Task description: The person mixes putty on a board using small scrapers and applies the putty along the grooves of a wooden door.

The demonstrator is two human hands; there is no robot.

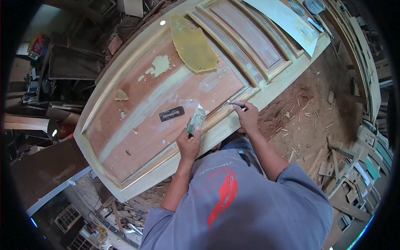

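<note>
My left hand (189, 144) is closed on a small flat green piece (196, 120) smeared with pale paste, held above the wooden door panel (114, 146). Pinched in my right hand (246, 116) is a small thin tool (230, 102) with a pale tip, close to the door's moulding (221, 116); its exact kind is too small to make out. A dark slotted metal blade (171, 113) lies on the panel left of my left hand. Farther up rests an irregular yellowish sheet (192, 46), and pale filler (160, 66) marks the wood beside it.
A white board (287, 21) with paste on it lies across the door's far right end, near a tub (314, 6) and a round lid (296, 7). Wood scraps (291, 114) litter the dirt floor. Stacked offcuts (354, 175) stand at right, a brown board (46, 171) at left.
</note>
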